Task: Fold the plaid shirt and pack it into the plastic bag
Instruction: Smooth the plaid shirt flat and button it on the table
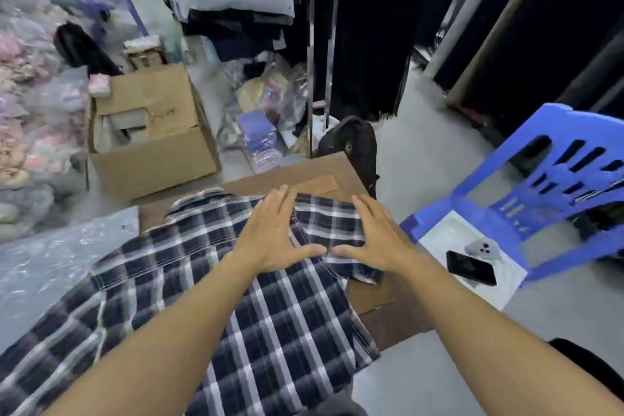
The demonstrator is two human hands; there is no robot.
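My left hand (278, 233) and right hand (374, 235) both lie flat and spread on the shirt (216, 280), palms down, fingers straight, clasping nothing; the thumb tips nearly meet, though I cannot tell whether they touch. Under my palms is the shirt's far right part, a sleeve or folded panel whose exact fold my hands hide. The shirt lies spread on the brown table (378, 307), its long axis running from the near left corner of the view towards the far right, collar at the far end; its near end is cut off by the frame and partly covered by my forearms. Left of the shirt lies the clear plastic bag (57, 260), blurred and crinkled. Right of the shirt stands a blue chair (526, 209) with a dark phone (471, 267) on its seat. Beyond the shirt sits an open cardboard box (152, 132).
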